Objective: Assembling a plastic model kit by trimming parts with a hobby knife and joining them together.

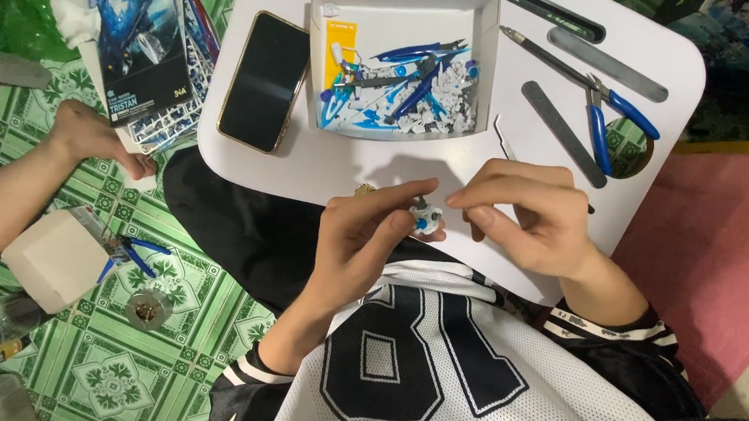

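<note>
My left hand [366, 236] pinches a small white and blue plastic model part [424, 215] between thumb and fingers, just above the near edge of a white lap table [521, 75]. My right hand [528, 215] meets it from the right, fingertips touching the same part. Both hands hover over my lap, close to my black and white jersey.
A white cardboard tray [489, 25] holds several blue and white plastic pieces. A black phone [263, 80] lies to its left. Blue-handled nippers [609, 113], grey files [563, 132] and a pen lie at right. Another person's hand [89, 136] rests left, by a box on the green mat.
</note>
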